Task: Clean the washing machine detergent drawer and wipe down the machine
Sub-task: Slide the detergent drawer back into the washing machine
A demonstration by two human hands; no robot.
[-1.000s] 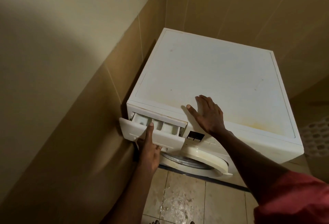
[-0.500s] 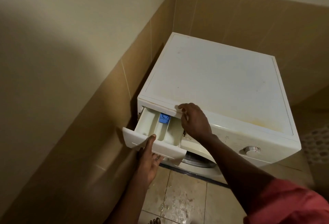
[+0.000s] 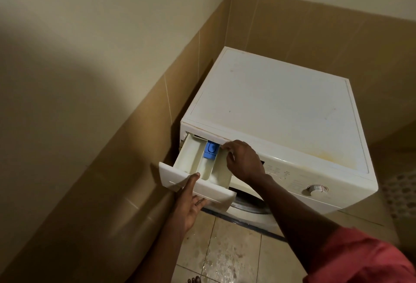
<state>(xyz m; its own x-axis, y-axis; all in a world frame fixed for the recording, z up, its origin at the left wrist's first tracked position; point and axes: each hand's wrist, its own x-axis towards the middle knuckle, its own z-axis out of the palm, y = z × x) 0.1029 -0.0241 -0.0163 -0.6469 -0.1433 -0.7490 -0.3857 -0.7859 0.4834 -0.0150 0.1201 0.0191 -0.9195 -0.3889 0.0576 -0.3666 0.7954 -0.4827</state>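
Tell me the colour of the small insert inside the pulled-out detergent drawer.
Blue; the insert shows clearly in the head view, in the drawer's middle compartment.

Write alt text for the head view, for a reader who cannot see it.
A person's left hand holds the front of the detergent drawer, pulled far out of a white washing machine, while the right hand, fingers curled, reaches the slot edge beside a blue insert. The machine stands in a tiled corner on a wet-looking floor.
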